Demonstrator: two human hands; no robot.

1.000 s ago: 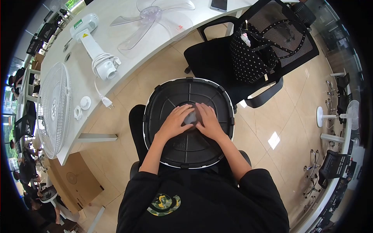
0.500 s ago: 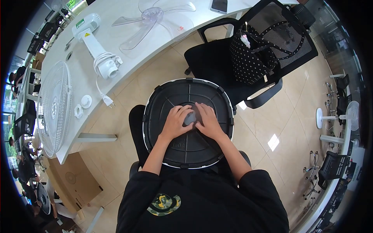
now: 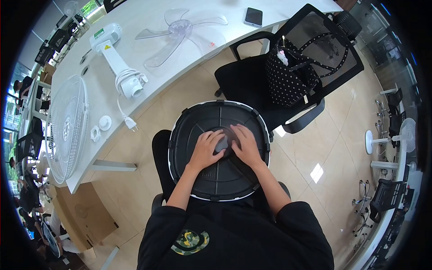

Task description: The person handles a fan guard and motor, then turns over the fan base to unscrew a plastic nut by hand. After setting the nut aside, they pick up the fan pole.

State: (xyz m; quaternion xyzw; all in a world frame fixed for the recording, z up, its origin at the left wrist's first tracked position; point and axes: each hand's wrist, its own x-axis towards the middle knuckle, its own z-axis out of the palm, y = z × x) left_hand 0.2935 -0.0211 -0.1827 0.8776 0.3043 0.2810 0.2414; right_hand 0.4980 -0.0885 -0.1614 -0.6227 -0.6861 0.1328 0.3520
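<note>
A broad round black base with ribs and a white rim (image 3: 211, 180) lies underside up on my lap. At its middle sits a round grey centre piece (image 3: 221, 144). My left hand (image 3: 208, 148) curls round the left side of that piece, thumb toward me and fingers along its far edge. Opposite it, my right hand (image 3: 247, 146) bends its fingers and thumb round the right side, fingertips slightly blurred. Both palms rest close over the ribbed surface, hiding part of the centre piece.
On the white table (image 3: 130, 63) lie a white fan stand (image 3: 118, 65) with a coiled cord, clear fan blades (image 3: 180, 27), a wire fan guard (image 3: 67, 128), small white rings (image 3: 105, 123) and a phone (image 3: 253, 17). A chair (image 3: 243, 74) holds a dotted bag (image 3: 288, 76). A cardboard box (image 3: 85, 211) stands on the floor.
The right hand's fingers have shifted a little to the right round the centre piece and blurred. The left hand stays nearly in place. The whole view has tipped slightly.
</note>
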